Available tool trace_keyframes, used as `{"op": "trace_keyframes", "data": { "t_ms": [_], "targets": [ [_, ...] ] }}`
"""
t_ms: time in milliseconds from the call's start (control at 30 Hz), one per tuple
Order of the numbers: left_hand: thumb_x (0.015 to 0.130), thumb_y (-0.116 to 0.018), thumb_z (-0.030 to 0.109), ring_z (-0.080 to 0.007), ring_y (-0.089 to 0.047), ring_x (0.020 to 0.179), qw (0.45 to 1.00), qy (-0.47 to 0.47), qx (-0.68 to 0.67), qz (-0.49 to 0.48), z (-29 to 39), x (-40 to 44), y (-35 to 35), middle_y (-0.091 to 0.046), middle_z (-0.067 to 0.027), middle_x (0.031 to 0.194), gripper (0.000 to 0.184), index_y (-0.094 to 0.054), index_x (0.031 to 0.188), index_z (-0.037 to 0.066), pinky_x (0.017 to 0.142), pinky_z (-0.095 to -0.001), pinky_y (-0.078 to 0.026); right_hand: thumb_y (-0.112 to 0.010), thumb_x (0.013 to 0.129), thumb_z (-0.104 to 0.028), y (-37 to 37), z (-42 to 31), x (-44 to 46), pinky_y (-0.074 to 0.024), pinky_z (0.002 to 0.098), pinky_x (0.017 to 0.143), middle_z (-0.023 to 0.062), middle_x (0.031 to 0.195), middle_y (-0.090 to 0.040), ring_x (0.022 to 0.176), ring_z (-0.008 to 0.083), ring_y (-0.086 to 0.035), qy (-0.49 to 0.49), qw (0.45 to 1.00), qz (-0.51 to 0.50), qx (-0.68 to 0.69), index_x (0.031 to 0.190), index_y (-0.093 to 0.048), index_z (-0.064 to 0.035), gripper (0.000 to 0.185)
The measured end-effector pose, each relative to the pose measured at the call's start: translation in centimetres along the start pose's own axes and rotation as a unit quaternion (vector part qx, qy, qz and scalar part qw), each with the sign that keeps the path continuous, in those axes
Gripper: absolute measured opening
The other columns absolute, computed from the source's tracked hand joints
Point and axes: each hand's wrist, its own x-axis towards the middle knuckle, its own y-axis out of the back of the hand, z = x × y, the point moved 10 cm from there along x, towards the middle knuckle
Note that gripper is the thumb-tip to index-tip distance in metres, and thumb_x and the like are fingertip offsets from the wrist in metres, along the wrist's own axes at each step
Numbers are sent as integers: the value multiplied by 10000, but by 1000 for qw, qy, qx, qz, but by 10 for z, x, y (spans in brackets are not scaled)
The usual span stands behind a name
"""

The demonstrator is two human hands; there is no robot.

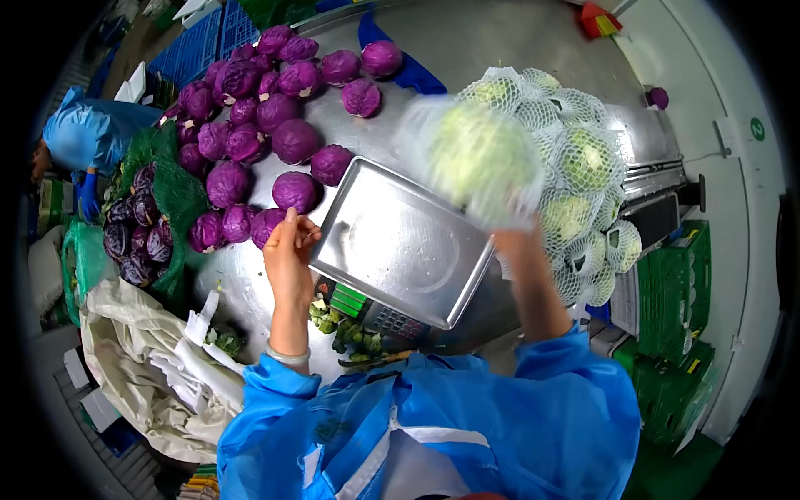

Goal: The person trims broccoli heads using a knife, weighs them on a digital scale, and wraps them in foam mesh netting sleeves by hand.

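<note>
A green cabbage point(479, 154) in white netting, smeared by motion, is above the right edge of the metal scale tray point(400, 242). My right hand point(510, 223) is at its lower side, with the fingers wrapped into the netting and blurred. My left hand point(292, 242) is raised beside the tray's left edge, fingers bent and thumb and forefinger close together; nothing shows between them. Just beyond it lies a purple cabbage point(296, 192). Nothing rests on the tray. The scale's keypad point(396, 322) shows below the tray.
Many purple cabbages point(279, 112) cover the left of the metal table, and netted green cabbages point(583, 158) are piled at right. A green mesh sack point(179, 208) holds dark cabbages. Another person point(100, 129) in blue is at far left. Green crates point(667, 308) stand right.
</note>
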Motion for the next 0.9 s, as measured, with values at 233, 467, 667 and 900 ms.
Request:
{"op": "trace_keyframes", "data": {
  "t_ms": [233,467,667,900],
  "targets": [
    [952,-585,235,-159,-554,736,995,38,95,-13,-21,-9,68,-594,-66,766,355,-482,644,92,728,-299,-440,-760,692,-453,35,-214,145,-368,449,1046,290,1396,-388,1274,403,-430,193,548,243,-777,1428,-313,-11,968],
    [909,-634,271,-152,-624,819,982,58,165,69,-15,-39,166,-675,-82,849,287,-661,885,-13,788,-288,-481,-670,770,-565,176,-157,290,-322,436,1095,259,1416,-421,1327,376,-398,-6,474,8,-881,1407,-402,-1,892],
    [905,-624,164,-107,-609,772,961,-71,238,124,61,-81,283,-661,-39,884,163,-648,966,15,694,-258,-493,-718,799,-371,204,-198,320,-330,440,1080,267,1381,-440,1307,402,-395,85,382,-9,-920,1384,-416,10,760],
    [760,-730,161,-336,-588,1075,545,-144,650,510,141,-169,623,-585,-154,1229,584,-498,1291,94,904,-430,-467,-628,889,-145,-3,-106,176,-424,387,973,169,1309,-535,1184,310,-518,258,524,-95,-806,1309,-518,-30,449]
  ]
}}
